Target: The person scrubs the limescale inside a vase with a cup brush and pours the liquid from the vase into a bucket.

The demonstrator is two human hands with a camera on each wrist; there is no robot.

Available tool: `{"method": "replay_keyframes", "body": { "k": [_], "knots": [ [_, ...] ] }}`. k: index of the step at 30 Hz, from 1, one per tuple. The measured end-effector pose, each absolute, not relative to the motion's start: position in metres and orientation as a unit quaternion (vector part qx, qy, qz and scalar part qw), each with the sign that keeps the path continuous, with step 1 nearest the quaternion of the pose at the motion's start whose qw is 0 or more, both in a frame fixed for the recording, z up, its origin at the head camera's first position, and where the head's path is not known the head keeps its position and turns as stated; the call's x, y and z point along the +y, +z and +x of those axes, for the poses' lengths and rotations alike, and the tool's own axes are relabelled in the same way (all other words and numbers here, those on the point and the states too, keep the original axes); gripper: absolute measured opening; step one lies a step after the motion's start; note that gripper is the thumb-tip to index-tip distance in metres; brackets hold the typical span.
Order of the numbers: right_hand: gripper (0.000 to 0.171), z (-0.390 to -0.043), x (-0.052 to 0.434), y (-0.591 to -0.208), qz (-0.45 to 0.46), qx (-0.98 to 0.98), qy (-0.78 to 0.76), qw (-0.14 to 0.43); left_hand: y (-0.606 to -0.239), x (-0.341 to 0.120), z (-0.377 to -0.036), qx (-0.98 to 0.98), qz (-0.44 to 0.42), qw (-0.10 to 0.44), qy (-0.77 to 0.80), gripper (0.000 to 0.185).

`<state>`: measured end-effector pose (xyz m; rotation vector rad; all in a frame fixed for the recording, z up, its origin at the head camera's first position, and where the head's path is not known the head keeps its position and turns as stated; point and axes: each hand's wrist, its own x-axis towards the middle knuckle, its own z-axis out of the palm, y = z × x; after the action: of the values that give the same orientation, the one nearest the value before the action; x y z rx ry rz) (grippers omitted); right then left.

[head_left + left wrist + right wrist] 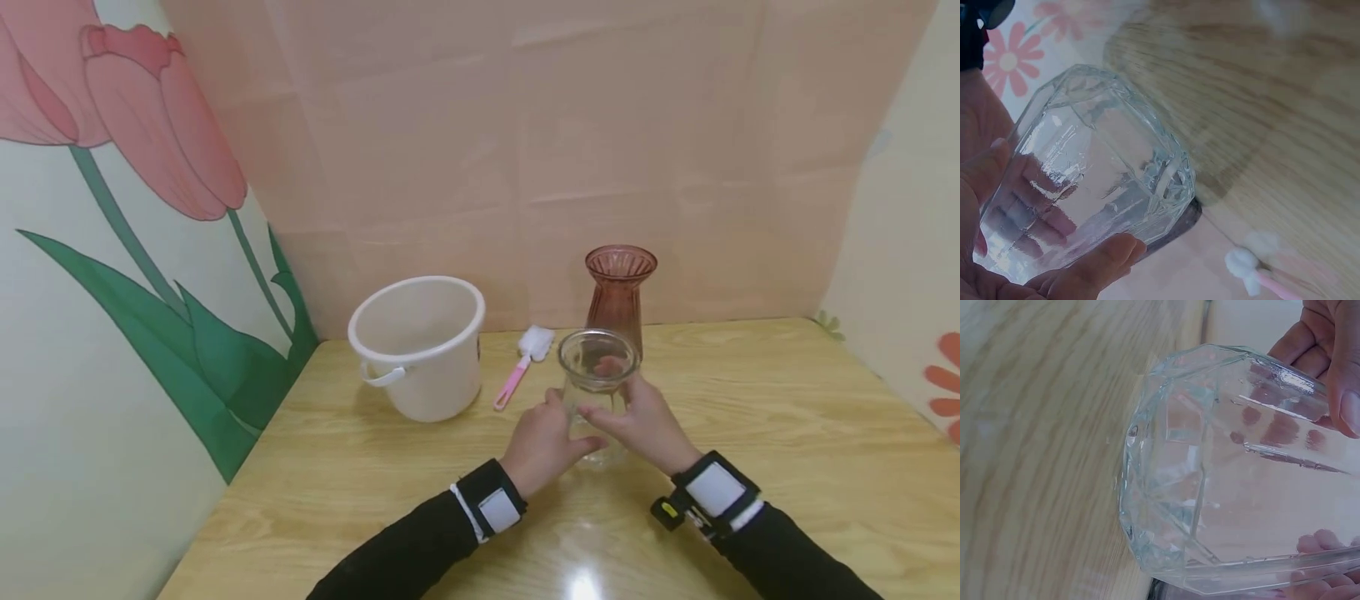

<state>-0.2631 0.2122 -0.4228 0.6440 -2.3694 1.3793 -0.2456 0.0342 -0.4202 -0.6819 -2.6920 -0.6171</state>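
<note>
A clear glass vase with a flared rim and faceted base is held upright between both hands. My left hand grips its near left side, thumb across the front. From the right, my right hand curls round the vase, thumb on the near face and fingers behind. The faceted glass base shows close over the wood in the left wrist view. Fingers seen through the glass look blurred in the right wrist view, where one thumb lies along the glass. Just behind stands a reddish-brown ribbed glass vase, its lower part partly covered.
A white bucket with a side handle stands at the back left of the wooden table. Beside it lies a small shovel with a pink handle and white head. A pink-covered wall closes off the back.
</note>
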Motion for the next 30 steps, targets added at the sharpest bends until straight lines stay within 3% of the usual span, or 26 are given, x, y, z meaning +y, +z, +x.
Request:
{"method": "replay_keyframes", "body": {
  "k": [16,30],
  "knots": [
    [0.071,-0.267,0.192,-0.426,0.256,-0.824,0.481,0.156,-0.422,0.013,-0.238,-0.938,-0.233,0.176,-0.187,0.078],
    [0.071,-0.264,0.187,-0.425,0.268,-0.821,0.483,0.146,-0.420,0.008,-0.231,-0.950,-0.198,0.180,-0.163,0.093]
  ]
}}
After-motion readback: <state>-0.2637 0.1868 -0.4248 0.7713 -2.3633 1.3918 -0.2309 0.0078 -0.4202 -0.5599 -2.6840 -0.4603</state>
